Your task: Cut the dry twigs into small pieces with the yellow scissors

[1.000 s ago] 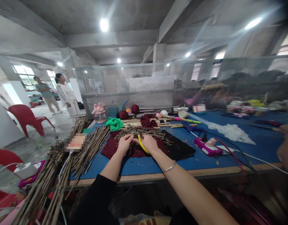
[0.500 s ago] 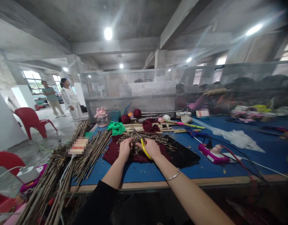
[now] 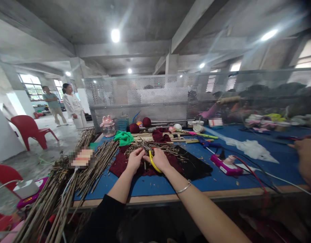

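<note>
My right hand (image 3: 159, 158) is closed around yellow-handled scissors (image 3: 153, 163), whose metal blades point away toward my left fingers. My left hand (image 3: 135, 160) pinches a thin twig (image 3: 145, 165), a short piece of which shows below the fingertips near the blades. Both hands are over a pile of cut twigs (image 3: 170, 147). Beneath the pile lie a dark red cloth (image 3: 116, 164) and a black cloth (image 3: 196, 165) to its right.
Long stick bundles (image 3: 49, 189) hang over the table's left edge, a blurred-out device on top. A purple power strip (image 3: 226, 165), cables and a blue glue gun (image 3: 208, 143) lie right. A co-worker's hand (image 3: 307, 158) is at far right. Two people stand beyond the red chair (image 3: 30, 130).
The scissors' blades have come lower and closer to my left fingers. My left hand keeps its pinch. The whole view shifts slightly as my head moves.
</note>
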A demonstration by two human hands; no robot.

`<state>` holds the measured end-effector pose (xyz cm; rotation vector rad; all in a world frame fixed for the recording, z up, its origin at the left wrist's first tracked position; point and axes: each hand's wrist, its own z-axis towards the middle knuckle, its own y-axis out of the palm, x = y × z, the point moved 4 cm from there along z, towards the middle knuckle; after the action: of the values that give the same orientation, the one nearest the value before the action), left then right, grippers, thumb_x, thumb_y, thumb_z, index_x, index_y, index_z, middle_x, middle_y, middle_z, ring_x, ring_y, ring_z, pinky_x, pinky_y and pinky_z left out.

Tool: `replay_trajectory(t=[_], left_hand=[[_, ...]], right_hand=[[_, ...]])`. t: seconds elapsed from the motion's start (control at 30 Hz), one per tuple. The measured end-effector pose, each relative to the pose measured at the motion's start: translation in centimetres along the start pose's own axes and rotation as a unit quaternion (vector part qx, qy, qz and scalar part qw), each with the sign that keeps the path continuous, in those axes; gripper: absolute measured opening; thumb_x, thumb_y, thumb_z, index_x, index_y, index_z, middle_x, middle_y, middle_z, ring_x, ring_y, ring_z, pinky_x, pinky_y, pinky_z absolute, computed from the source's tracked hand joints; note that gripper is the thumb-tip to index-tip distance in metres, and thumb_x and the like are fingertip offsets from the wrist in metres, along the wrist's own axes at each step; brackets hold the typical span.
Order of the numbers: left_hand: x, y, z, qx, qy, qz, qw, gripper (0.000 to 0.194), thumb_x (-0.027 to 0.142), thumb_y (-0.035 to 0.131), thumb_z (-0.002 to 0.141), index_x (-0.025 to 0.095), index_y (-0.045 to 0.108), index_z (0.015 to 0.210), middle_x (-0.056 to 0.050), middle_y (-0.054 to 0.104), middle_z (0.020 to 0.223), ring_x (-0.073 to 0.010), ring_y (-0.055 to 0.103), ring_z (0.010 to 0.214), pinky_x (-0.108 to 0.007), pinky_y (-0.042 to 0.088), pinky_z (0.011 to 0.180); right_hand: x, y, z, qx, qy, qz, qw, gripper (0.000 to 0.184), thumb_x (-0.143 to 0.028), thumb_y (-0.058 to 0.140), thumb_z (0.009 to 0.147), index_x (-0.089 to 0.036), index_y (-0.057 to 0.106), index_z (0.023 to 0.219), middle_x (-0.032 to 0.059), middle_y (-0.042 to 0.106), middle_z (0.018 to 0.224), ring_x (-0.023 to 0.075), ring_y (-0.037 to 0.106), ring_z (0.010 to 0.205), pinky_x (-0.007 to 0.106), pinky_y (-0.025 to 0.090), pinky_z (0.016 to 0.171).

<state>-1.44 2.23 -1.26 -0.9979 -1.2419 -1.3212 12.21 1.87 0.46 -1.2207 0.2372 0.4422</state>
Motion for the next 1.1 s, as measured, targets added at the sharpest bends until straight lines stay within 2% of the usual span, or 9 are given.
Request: replay_trajectory(t=[0.2,0.4,0.63,0.83,1.1], left_hand=[[-0.51,0.09,0.1,-0.001,-0.022,-0.017,1.0,0.049,0.036,0.067,0.063,0.014,0.061,0.106,-0.004,0.065,0.075,-0.0042,0.046,0.046,-0.015,0.031,0.039],[-0.85,0.37,0.15,-0.028,-0.025,-0.037,0.999,0.051,0.038,0.065,0.065,0.015,0.057,0.109,-0.003,0.064,0.073,-0.005,0.048,0.046,-0.015,0.032,0.037],[-0.57,0.22,0.06,-0.026,0.001,0.002,1.0,0.051,0.039,0.067,0.062,0.012,0.061,0.104,-0.004,0.065,0.072,-0.004,0.043,0.042,-0.015,0.03,0.035],[-0.45,0.43,-0.12,-0.028,-0.007,0.013,0.999,0.054,0.041,0.066,0.062,0.013,0.06,0.107,-0.003,0.064,0.073,-0.0032,0.04,0.041,-0.014,0.028,0.033],[-0.23,0.06,0.0,-0.009,0.016,0.044,0.999,0.048,0.038,0.065,0.064,0.012,0.062,0.105,-0.004,0.065,0.069,-0.0038,0.04,0.04,-0.016,0.031,0.034]], right_hand=[[-0.21,0.13,0.06,0.009,-0.008,0.013,1.0,0.057,-0.059,0.053,0.069,-0.013,0.047,0.104,0.0132,0.051,0.108,0.026,0.046,0.104,0.032,0.035,0.082],[-0.14,0.24,0.09,0.018,-0.009,0.009,1.0,0.06,-0.062,0.052,0.067,-0.014,0.046,0.103,0.0129,0.051,0.107,0.0269,0.047,0.102,0.033,0.035,0.079],[0.19,0.31,0.16,0.017,-0.015,0.001,1.0,0.065,-0.064,0.051,0.067,-0.013,0.043,0.108,0.0141,0.051,0.109,0.0269,0.046,0.104,0.035,0.034,0.082],[-0.22,0.42,0.02,-0.033,-0.008,0.022,0.999,0.055,-0.062,0.045,0.073,-0.014,0.048,0.099,0.0118,0.059,0.096,0.0229,0.056,0.091,0.027,0.037,0.071],[0.32,0.32,0.22,-0.058,0.031,-0.025,0.998,0.061,-0.072,0.038,0.069,-0.018,0.055,0.092,0.0124,0.063,0.091,0.026,0.06,0.087,0.029,0.04,0.067]])
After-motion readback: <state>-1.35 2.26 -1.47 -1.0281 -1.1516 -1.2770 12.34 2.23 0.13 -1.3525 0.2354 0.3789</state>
